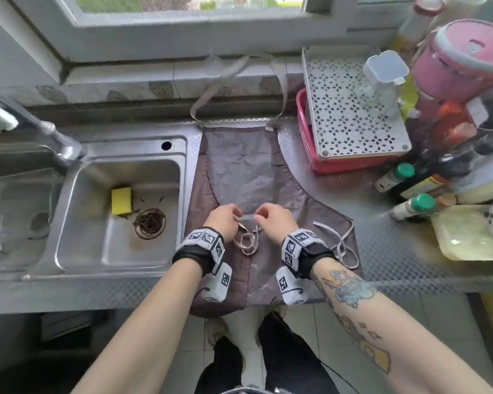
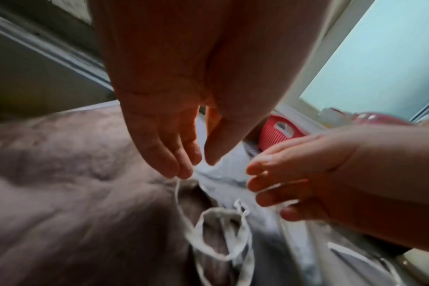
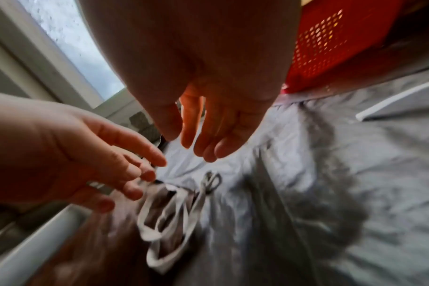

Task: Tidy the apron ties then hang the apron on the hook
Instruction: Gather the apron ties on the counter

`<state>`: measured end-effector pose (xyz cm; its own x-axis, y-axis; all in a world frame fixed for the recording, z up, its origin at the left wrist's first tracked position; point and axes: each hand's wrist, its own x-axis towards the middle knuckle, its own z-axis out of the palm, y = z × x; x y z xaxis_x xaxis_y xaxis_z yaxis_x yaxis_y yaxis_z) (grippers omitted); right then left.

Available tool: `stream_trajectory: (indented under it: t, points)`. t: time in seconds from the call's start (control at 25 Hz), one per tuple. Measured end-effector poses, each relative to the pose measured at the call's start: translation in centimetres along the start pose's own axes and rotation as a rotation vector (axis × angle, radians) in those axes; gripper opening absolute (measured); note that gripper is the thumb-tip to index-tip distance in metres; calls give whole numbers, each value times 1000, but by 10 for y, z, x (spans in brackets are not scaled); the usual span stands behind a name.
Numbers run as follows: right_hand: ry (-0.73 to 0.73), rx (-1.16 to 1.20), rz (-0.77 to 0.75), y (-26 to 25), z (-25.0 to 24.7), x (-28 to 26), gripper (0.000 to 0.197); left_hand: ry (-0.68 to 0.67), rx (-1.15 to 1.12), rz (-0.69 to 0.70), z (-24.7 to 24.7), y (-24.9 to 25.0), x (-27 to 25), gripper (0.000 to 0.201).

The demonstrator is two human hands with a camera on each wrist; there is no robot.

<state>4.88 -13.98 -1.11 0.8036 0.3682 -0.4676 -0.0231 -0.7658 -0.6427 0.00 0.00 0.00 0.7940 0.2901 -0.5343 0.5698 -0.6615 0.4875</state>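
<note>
Grey-brown apron (image 1: 248, 166) flat, ties (image 1: 246, 241) looped

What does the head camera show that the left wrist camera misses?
Only the head view shows the sink with a yellow sponge, the second tie lying loose on the right, and the neck strap against the window ledge. Only the left wrist view shows the left hand's fingers from beneath. Both show the brown apron, the coiled tie, the right hand and the red basket.
</note>
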Motion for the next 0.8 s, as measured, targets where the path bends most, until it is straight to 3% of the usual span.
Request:
stream_trajectory:
  t: [0.12, 0.24, 0.32, 0.44, 0.56, 0.68, 0.8]
  points:
    - [-174, -227, -134, 0, 25, 4, 36, -73, 81, 29, 15, -5, 9, 31]
    - [-185, -416, -214, 3, 40, 4, 61, -100, 101, 83, 23, -11, 14, 34]
    - [-153, -464, -217, 7, 42, 10, 55, -107, 106, 97, 24, -17, 17, 37]
    - [-215, -524, -241, 11, 39, 12, 28, -166, 164, 149, 24, -24, 18, 32]
    - [-173, -305, -163, 16, 27, 10, 11, -167, 242, 170, 20, -24, 16, 29]
    - [-13, 77, -22, 19, 12, 9, 18, -175, 216, 168, 18, -21, 15, 24]
    - [94, 612, -7, 10, -2, 0, 21, -204, 194, 204, 18, -13, 11, 27]
